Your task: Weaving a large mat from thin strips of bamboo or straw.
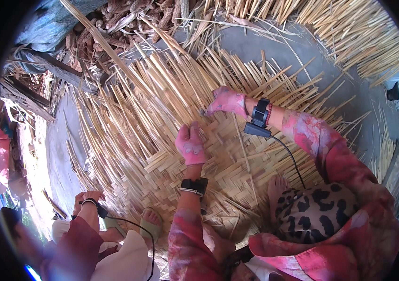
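Note:
A woven mat of split reed (223, 145) spreads over the ground before me, its loose strip ends fanning out at the far side. My left hand (191, 144), in a pink glove, is closed low over the weave near the middle; what its fingers pinch is hidden. Farther off and to the right, my right hand (227, 100), gloved in pink too, is closed at the base of the upright reed strips (180, 77). One long strip (101, 40) sticks up toward the far left, above the others.
Corn cobs (115, 21) lie heaped at the far left beside wooden beams (63, 70). A bundle of cut reeds (359, 33) lies at the far right. A co-worker's hands (87, 199) rest near the left edge. My bare foot (278, 187) presses on the mat.

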Action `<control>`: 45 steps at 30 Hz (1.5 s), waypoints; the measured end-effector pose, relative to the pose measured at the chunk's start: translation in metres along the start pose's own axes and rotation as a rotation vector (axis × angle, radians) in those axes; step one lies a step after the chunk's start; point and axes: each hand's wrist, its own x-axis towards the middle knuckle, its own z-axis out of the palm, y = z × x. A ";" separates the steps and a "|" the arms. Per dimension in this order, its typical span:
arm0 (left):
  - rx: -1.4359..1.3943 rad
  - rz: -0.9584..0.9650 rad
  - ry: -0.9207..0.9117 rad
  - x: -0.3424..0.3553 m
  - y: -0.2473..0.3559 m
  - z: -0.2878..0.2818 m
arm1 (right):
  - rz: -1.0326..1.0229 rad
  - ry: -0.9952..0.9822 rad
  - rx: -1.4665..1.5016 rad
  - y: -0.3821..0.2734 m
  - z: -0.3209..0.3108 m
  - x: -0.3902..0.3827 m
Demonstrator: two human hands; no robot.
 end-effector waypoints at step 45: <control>1.050 0.963 -0.389 0.015 0.025 0.054 | -0.035 0.318 0.869 0.069 -0.038 -0.075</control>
